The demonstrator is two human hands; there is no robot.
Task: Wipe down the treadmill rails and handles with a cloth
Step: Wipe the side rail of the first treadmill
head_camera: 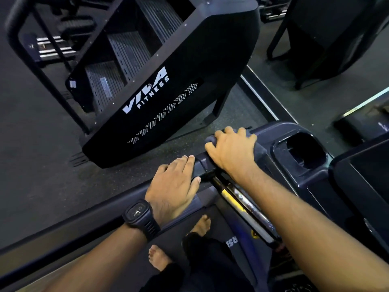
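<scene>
The right hand presses a dark grey cloth on the dark plastic treadmill handle by the console's left corner, fingers curled over it. The left hand lies flat just beside it, holding nothing. This looks like the wiping step. Next, the cloth needs to slide along the shiny metal rail.

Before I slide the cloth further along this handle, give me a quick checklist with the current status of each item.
1. Cloth secured: ok, the right hand curls over it on the handle.
2. Wiping path free: not ok, the left hand rests flat on the handle right beside the right hand.
3. Metal grip bar already wiped: cannot tell.
4. Cup holder empty: cannot tell, its inside is too dark.
5. Footing: ok, both bare feet are planted on the deck.
</scene>
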